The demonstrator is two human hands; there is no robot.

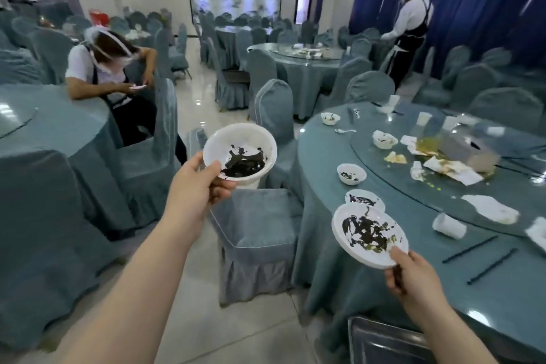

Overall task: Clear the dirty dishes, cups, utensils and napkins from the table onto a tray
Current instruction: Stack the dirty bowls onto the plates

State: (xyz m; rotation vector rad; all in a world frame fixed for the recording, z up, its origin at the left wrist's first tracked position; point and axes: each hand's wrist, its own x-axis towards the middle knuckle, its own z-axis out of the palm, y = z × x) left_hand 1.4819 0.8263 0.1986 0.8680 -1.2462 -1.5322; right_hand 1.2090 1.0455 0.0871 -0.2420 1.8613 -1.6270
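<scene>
A: White plastic, smeared with dark sauce: the left hand [197,186] grips a bowl [240,154] by its near rim, thumb on top and fingers curled beneath, raised over the seat of a covered chair [254,224].

B: And the other hand?

A: The right hand [412,273] is closed on the near edge of a flat plate [369,235], equally streaked, held just past the table's [369,281] rounded edge at the 9 o'clock side. A dark stick shows inside that fist; what it is cannot be told.

B: Room to move?

A: A strip of pale, glossy tiled floor [206,319] runs between that chair and the blue-draped furniture at 9 o'clock, widening toward 12 o'clock. The table edge curves away from 5 o'clock to 1 o'clock.

B: What remains on the cloth?

A: A second smeared plate [365,199] lies just behind the held one, partly covered by it. A small bowl [351,173] sits beyond. A toppled cup [449,225] lies at the rim of the glass turntable [393,183], with black chopsticks [480,257] nearer 4 o'clock. Crumpled, stained napkins [452,170] and yellow spill crowd the turntable.

B: Anything unclear?

A: A shiny grey object [384,340] at 6 o'clock is cut off by the frame. The far tableware is blurred. Two people, one seated at 10 o'clock and one standing at 1 o'clock, are soft-edged.
</scene>
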